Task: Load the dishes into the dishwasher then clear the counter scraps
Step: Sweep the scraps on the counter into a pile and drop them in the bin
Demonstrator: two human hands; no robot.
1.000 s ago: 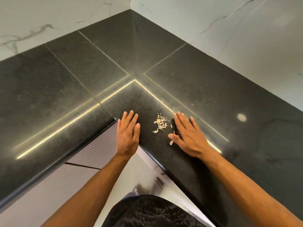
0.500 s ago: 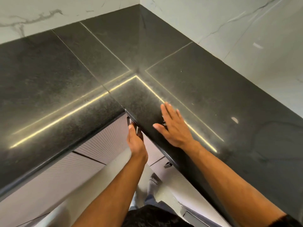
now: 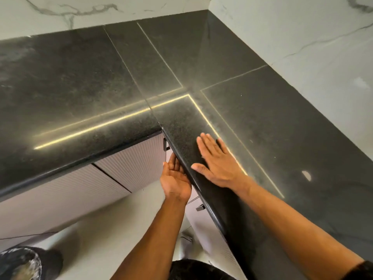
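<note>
My right hand [image 3: 217, 161] lies flat, palm down, on the black stone counter [image 3: 101, 87] close to its inner corner edge, fingers straight. The pale scraps are out of sight, hidden under that hand or gone from the surface; I cannot tell which. My left hand [image 3: 175, 178] is cupped palm up just below the counter's rounded edge, right beside the right hand, fingers relaxed against the edge. Nothing visible lies in its palm.
The L-shaped counter meets white marble walls [image 3: 302, 37] at the back and right. Ribbed pale cabinet fronts [image 3: 129, 168] with small dark handles [image 3: 200, 208] sit under the edge. A bin with a dark liner [image 3: 20, 263] stands on the floor at the lower left.
The scrap pile seen a second ago is covered by my right hand, which slid toward the counter edge. My left hand dropped off the counter and turned palm up below the edge.
</note>
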